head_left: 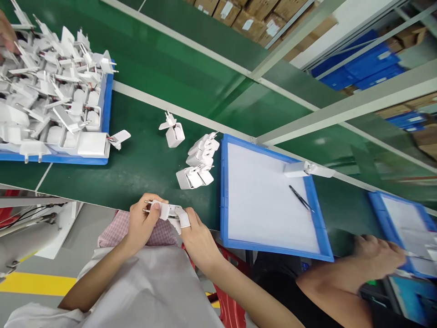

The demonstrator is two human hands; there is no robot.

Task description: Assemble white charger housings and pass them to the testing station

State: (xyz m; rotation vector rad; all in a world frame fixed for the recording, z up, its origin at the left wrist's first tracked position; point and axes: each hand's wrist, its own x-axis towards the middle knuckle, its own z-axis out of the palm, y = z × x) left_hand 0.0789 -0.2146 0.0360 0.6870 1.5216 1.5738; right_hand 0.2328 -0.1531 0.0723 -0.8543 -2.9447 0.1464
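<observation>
Close to my body, just over the front edge of the green table, both hands meet on a white power adapter (164,211). My left hand (143,223) pinches its plug end, with the two metal pins sticking out to the left. At the other end, the fingers of my right hand (198,239) are closed on it; a white covering, like a finger cot, shows on one finger. The small inner parts are too blurred to make out. Beyond my hands stand a cluster of white adapters (201,157) and one single adapter (175,134) with its plug piece tilted up.
A blue tray (108,114) heaped with white adapters fills the left, where another person's hand (6,34) reaches in. To the right, a white-lined blue tray (224,196) holds a black pen (300,198) and an adapter (296,169). A co-worker's arm (341,275) rests farther right.
</observation>
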